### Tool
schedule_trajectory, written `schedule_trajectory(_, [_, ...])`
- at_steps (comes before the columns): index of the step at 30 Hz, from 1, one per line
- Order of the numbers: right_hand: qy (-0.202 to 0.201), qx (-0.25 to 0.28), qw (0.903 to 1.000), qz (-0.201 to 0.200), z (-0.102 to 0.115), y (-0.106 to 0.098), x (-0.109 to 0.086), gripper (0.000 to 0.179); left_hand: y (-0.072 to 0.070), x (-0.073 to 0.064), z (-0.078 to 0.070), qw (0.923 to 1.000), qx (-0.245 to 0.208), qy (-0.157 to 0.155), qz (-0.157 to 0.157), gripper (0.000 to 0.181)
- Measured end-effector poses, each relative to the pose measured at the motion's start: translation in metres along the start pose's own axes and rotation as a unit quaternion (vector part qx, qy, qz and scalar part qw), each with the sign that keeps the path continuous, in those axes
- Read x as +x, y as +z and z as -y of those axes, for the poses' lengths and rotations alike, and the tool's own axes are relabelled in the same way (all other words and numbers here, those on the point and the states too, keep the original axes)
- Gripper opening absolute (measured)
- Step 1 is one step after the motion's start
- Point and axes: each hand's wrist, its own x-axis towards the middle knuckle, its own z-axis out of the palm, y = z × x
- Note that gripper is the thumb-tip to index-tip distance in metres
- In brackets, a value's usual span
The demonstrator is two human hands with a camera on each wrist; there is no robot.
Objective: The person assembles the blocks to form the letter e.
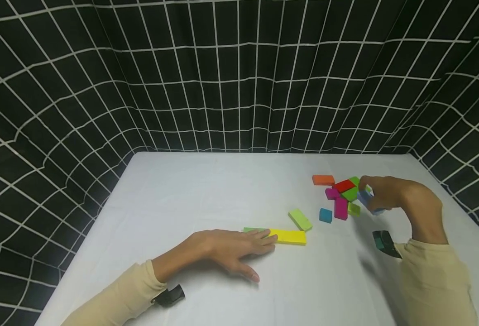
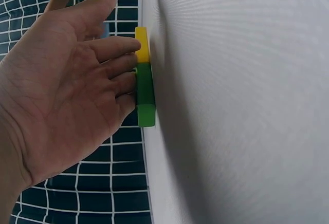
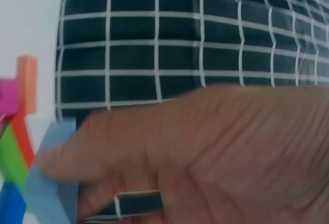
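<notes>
My left hand lies palm down with its fingers straight, fingertips resting on a green block and a yellow block. These two blocks sit end to end in a row on the white table. Just behind the yellow one, a light green block lies at a slant, close to its right end. Over on the right, my right hand pinches a light blue block between thumb and fingers, beside a loose pile. Part of that block is hidden behind the fingers.
The pile holds a red block, a magenta block, an orange block and several green ones. A small blue block lies at its front left. Black cloth with a white grid surrounds the white table.
</notes>
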Motion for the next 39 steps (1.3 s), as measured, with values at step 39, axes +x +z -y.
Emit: schedule_trajectory(39, [-0.233, -0.101, 0.9665, -0.034, 0.151, 0.046, 0.088, 0.048, 0.0, -0.001, 0.001, 0.9998, 0.02, 0.003, 0.0, 0.083])
